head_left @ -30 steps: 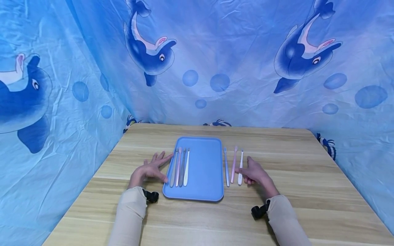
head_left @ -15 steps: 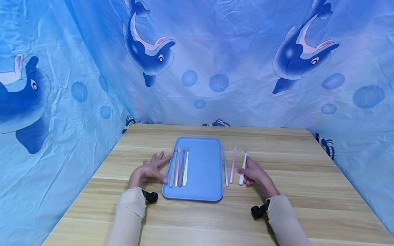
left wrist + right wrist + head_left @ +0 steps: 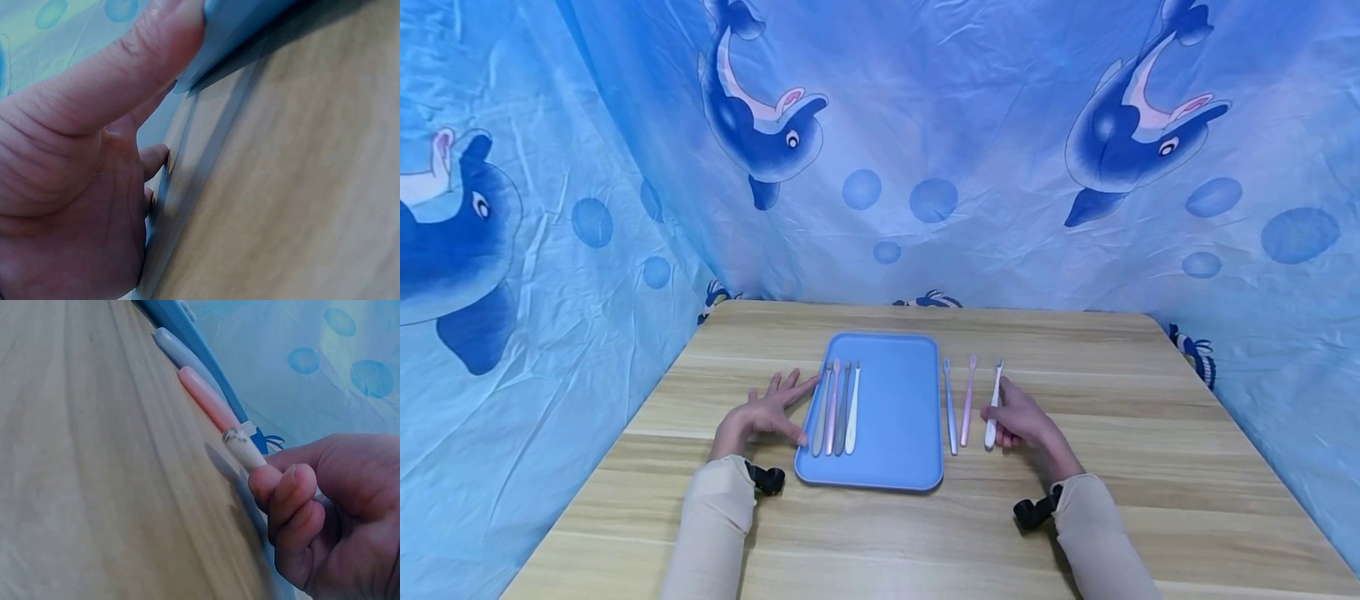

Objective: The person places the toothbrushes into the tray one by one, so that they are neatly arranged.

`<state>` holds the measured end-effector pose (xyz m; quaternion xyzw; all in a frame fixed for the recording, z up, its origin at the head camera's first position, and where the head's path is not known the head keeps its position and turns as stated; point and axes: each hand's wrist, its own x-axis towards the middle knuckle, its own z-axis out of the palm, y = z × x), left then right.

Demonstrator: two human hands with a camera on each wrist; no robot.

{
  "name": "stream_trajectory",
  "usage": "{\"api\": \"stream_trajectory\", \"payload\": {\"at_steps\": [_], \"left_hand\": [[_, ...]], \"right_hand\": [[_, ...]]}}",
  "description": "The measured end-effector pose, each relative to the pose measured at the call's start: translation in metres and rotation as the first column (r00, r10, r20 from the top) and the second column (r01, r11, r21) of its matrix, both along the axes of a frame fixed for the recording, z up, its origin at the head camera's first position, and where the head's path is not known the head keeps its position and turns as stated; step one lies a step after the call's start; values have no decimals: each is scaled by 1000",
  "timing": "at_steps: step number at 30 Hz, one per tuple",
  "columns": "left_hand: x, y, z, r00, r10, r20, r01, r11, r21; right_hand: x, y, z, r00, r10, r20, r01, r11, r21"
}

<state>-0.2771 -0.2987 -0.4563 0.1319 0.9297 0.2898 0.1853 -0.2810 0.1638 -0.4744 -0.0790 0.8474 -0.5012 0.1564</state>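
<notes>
In the head view a white toothbrush (image 3: 991, 433) is pinched between the thumb and curled fingers of my right hand (image 3: 1024, 421). The right wrist view has its handle end (image 3: 244, 450) just off the table, casting a shadow. Left of it lie a pink toothbrush (image 3: 967, 412) and a blue toothbrush (image 3: 951, 417), apart from each other. My left hand (image 3: 766, 414) is spread at the left rim of the blue tray (image 3: 898, 408), with thumb (image 3: 156, 50) and a fingertip touching the edge. Inside the tray, several toothbrushes lie side by side, including a white one (image 3: 852, 429).
The wooden table (image 3: 1112, 400) extends on both sides of the tray and in front of it. A blue dolphin-printed cloth (image 3: 895, 125) hangs behind the table and along its sides. Each wrist wears a small black camera (image 3: 1033, 512).
The right hand has picked up the white toothbrush, which has tilted and shifted slightly right, away from the pink one. The left hand stays at the tray.
</notes>
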Motion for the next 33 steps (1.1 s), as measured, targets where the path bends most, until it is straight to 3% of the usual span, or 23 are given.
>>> {"api": "stream_trajectory", "payload": {"at_steps": [5,15,33], "left_hand": [[0,0,-1,1000,3,4,-3,1000,-5],[1,-1,-1,1000,4,7,-4,1000,-8],[-1,-1,-1,1000,-6,0,6,1000,-2]], "right_hand": [[0,0,6,1000,19,5,-19,996,-86],[0,0,18,999,32,-9,-33,989,-145],[5,-5,34,1000,23,5,-22,986,-166]]}}
